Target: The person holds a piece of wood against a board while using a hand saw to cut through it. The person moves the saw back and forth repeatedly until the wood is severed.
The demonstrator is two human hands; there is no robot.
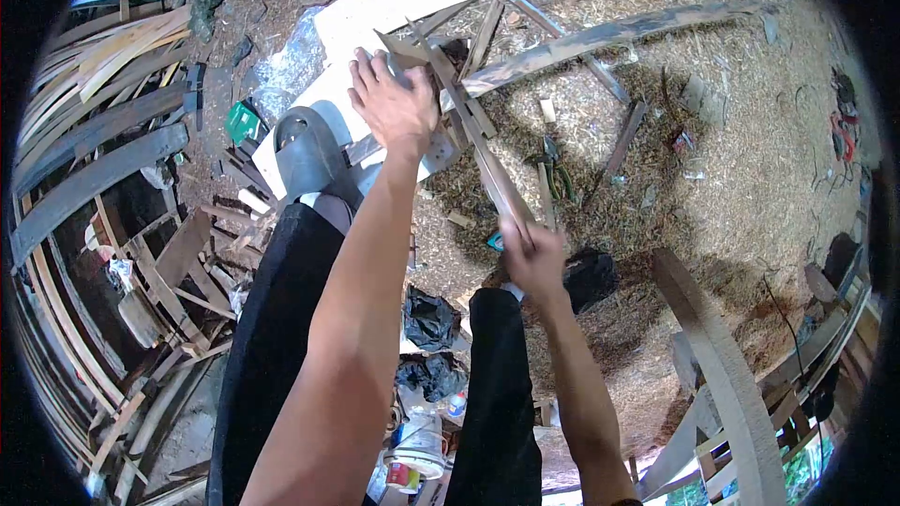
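Note:
My left hand lies spread on top of a wooden piece, its fingers pointing up and left. A long saw runs diagonally past that piece, and my right hand is wrapped round its lower end, slightly blurred. The blade touches or passes close by the wood; the exact contact cannot be made out. A long wooden plank reaches from beside the blade toward the upper right. Under the left hand's side lies a white board. My shoe rests left of the left hand.
Pliers lie on the sawdust-covered ground right of the saw. Curved planks and scrap wood are stacked on the left. A curved beam stands at the lower right. White buckets and black bags sit between my legs.

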